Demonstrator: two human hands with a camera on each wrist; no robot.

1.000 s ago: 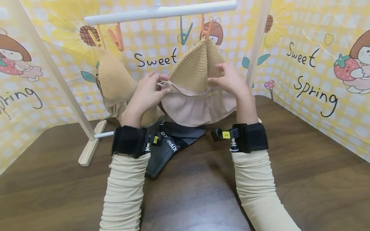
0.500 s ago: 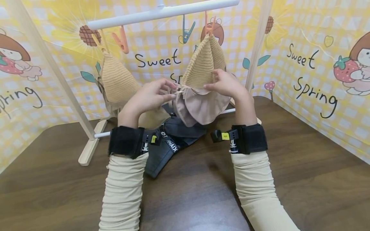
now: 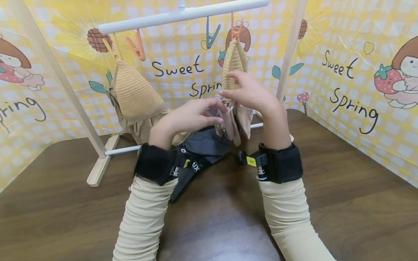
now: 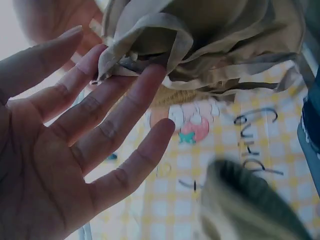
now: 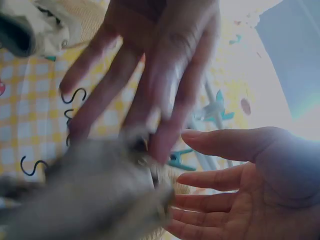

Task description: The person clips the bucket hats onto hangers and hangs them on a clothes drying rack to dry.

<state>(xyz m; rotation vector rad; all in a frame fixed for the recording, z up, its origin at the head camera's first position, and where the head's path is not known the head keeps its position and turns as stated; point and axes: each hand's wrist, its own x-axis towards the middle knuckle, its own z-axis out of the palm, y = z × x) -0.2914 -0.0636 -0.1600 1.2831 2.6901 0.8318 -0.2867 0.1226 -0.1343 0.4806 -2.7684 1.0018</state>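
A tan woven sun hat (image 3: 233,63) with a pinkish-beige cloth brim (image 3: 245,117) hangs from an orange clothespin (image 3: 236,33), turned nearly edge-on. At its brim is my left hand (image 3: 191,115); in the left wrist view, its spread, nearly straight fingers (image 4: 112,122) touch a loop of the brim cloth (image 4: 155,25), thumb apart. My right hand (image 3: 253,95) lies against the crown's near side, fingers extended. In the right wrist view this right hand (image 5: 250,195) shows an open palm, fingertips partly hidden by the blurred cloth.
A second tan hat (image 3: 137,90) hangs at left from a yellow clothespin (image 3: 112,47). Spare orange (image 3: 137,45) and blue-green (image 3: 212,34) clothespins hang from the white bar (image 3: 183,14). Below lies a dark grey garment (image 3: 209,145) with a lettered band. Wooden posts (image 3: 65,83) flank the rack.
The hat has turned from broadside to nearly edge-on, its brim narrowing to view. My left hand has moved right with the brim, toward my right hand, which has shifted slightly left.
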